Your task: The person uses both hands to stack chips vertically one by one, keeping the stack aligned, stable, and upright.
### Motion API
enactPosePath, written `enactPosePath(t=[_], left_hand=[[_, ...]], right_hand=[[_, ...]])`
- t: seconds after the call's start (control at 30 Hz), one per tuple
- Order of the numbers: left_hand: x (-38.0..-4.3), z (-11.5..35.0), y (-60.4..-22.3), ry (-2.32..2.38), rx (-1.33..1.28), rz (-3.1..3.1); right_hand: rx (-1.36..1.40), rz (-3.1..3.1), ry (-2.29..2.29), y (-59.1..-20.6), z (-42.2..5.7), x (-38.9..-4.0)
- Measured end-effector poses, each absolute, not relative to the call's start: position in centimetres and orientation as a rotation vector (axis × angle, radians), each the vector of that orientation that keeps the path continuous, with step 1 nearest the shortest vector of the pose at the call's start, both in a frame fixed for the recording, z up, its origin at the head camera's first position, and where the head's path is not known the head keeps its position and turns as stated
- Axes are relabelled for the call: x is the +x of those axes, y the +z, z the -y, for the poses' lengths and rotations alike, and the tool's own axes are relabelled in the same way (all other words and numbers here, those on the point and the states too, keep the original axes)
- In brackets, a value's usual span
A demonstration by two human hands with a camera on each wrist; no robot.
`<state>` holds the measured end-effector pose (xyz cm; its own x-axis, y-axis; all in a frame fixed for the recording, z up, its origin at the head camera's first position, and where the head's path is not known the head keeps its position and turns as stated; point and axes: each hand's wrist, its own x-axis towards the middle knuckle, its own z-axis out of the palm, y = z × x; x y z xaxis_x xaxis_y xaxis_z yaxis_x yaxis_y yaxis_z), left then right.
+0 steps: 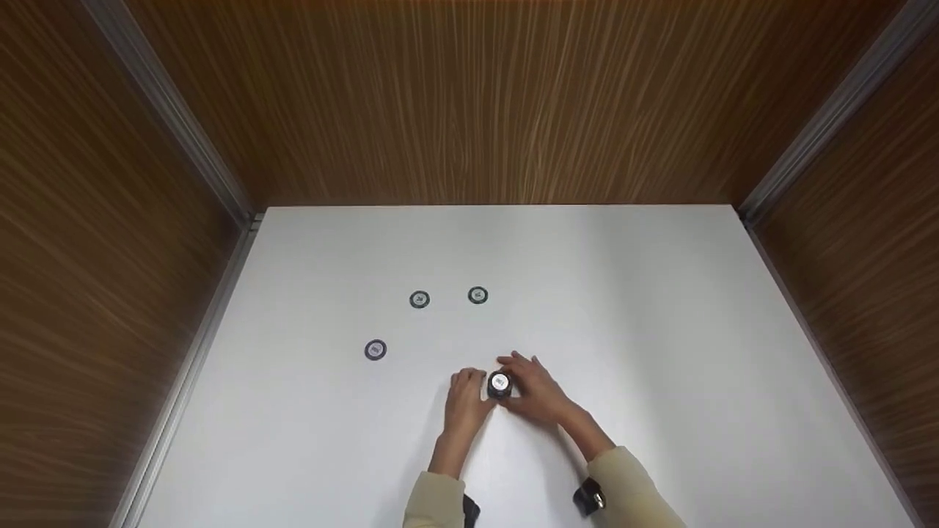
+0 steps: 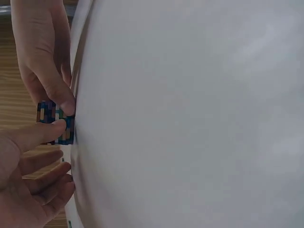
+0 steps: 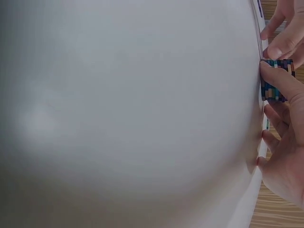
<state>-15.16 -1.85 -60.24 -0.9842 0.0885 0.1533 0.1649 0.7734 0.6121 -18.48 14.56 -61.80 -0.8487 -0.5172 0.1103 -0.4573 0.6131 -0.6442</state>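
A short stack of poker chips point(image 1: 499, 383) stands upright on the white table, a pale round label showing on its top chip. My right hand point(image 1: 538, 391) curves about its right side, index finger at the far edge and thumb at the near edge, holding it. On the other side, my left hand point(image 1: 465, 402) lays its thumb against the stack, while its other fingers rest relaxed to the left with a gap. Striped coloured edges of the stacked chips point(image 2: 69, 134) show in the left wrist view. In the right wrist view, the right thumb point(image 3: 282, 81) lies across the stack.
Three single chips lie flat beyond the hands: a purple-edged chip point(image 1: 375, 350) on the left, a dark chip point(image 1: 419, 299) further back, and a green-edged chip point(image 1: 477, 295) to its right. Wood-grain panels point(image 1: 469, 103) enclose the white table point(image 1: 660, 308) at the back and sides.
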Motion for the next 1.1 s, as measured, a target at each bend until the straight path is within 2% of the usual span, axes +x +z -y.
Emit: enactPosePath(t=[0.53, 0.83, 1.1], left_hand=[[-15.5, 2.1, -60.8, -0.973, -0.237, 2.831], [-15.6, 1.8, -61.3, -0.948, -0.235, 2.795], [-15.6, 2.0, -61.2, -0.963, -0.22, 2.774]], right_hand=[[-0.86, -2.735, -1.067, -61.8, -15.0, -18.3], [-0.67, -2.763, -1.033, -60.9, -14.8, -17.7], [-0.657, -2.802, -1.069, -60.9, -14.4, -17.6]])
